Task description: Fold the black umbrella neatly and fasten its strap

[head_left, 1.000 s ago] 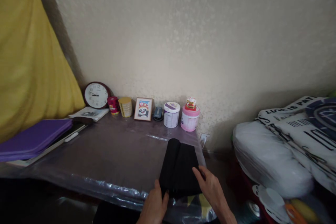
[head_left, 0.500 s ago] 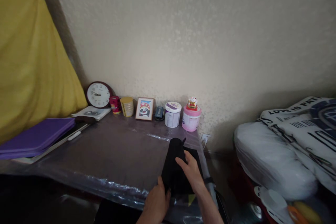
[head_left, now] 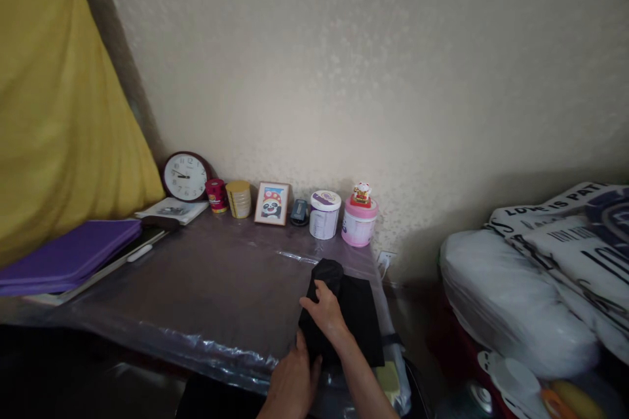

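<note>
A piece of black cloth (head_left: 361, 314) lies at the right end of the table, flat on its right side and folded over on its left. My right hand (head_left: 327, 311) rests on top of the folded part, thumb and forefinger stretched apart; its other fingers are partly hidden. At the lower left corner of the cloth, my left hand (head_left: 293, 373) pinches the edge between thumb and fingers. A pale yellow patch (head_left: 388, 380) shows beside the near right corner of the cloth.
A plastic-covered table (head_left: 221, 281) stands against the wall. Along its back are a clock (head_left: 185, 177), red can (head_left: 216, 196), yellow-lidded container (head_left: 239, 200), panda picture (head_left: 271, 204), white tub (head_left: 324, 216) and pink tub (head_left: 358, 226). Purple folders (head_left: 73, 258) lie left; a plastic-wrapped bundle (head_left: 511, 301) sits right.
My right hand has moved left and laid the raised fold of black cloth down, baring more of the flat right part. My left hand stays at the near left corner.
</note>
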`<state>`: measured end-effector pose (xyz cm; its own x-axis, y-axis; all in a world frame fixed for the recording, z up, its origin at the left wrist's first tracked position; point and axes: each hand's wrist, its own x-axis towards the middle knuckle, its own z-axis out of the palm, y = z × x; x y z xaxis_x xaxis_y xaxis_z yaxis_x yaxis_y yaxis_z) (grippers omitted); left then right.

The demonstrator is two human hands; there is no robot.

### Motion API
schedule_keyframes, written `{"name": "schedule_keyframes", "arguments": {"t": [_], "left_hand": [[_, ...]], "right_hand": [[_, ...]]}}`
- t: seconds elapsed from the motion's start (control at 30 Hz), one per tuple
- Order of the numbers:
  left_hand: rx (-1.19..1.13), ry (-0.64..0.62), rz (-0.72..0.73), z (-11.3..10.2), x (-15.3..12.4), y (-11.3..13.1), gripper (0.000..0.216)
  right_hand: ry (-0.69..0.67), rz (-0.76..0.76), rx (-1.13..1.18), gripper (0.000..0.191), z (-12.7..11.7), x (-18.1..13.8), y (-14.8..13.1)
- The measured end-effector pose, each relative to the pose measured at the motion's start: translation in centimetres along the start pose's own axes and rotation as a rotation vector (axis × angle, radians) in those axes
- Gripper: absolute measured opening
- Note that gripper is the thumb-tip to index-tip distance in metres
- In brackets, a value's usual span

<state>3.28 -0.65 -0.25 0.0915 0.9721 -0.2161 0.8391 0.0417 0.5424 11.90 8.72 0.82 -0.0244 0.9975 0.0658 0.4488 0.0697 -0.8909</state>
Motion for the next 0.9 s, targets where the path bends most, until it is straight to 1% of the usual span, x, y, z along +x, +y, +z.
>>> {"name": "schedule_keyframes", "arguments": {"t": [0.1, 0.23, 0.37, 0.5, 0.6, 0.67, 0.7, 0.77, 0.83, 0.9], "left_hand": [[-0.082, 0.027, 0.081, 0.0, -0.8, -0.7, 0.06], [-0.143, -0.007, 0.109, -0.3, -1.7, -1.0, 0.06], [-0.05, -0.059, 0.152, -0.5, -1.4, -0.6, 0.068], [0.126, -0.124, 0.119, -0.7, -0.9, 0.0, 0.066], [0.204, -0.137, 0.097, -0.7, -0.7, 0.3, 0.062], [0.212, -0.126, 0.089, -0.7, -0.7, 0.4, 0.057], [0.21, -0.118, 0.088, -0.7, -0.7, 0.4, 0.055], [0.205, -0.124, 0.087, -0.7, -0.7, 0.5, 0.055], [0.209, -0.148, 0.071, -0.8, -0.7, 0.7, 0.06], [0.212, -0.171, 0.04, -1.0, -0.8, 0.9, 0.065]], "right_hand": [[-0.032, 0.004, -0.069, 0.046, -0.1, 0.0, -0.3], [-0.046, -0.004, -0.221, 0.045, -0.1, -0.2, -1.0], [-0.068, -0.022, -0.382, 0.042, -0.1, -0.4, -1.5], [-0.131, -0.046, -0.447, 0.04, 0.0, -0.8, -1.9], [-0.24, -0.168, -0.422, 0.028, -0.6, -1.6, -2.4], [-0.318, -0.31, -0.368, 0.021, -1.4, -2.5, -2.6], [-0.337, -0.382, -0.341, 0.02, -1.9, -3.0, -2.7], [-0.327, -0.499, -0.312, 0.023, -2.9, -3.8, -2.4], [-0.297, -0.57, -0.33, 0.025, -3.7, -4.2, -1.7], [-0.299, -0.623, -0.369, 0.025, -4.2, -3.9, -0.8]]}}
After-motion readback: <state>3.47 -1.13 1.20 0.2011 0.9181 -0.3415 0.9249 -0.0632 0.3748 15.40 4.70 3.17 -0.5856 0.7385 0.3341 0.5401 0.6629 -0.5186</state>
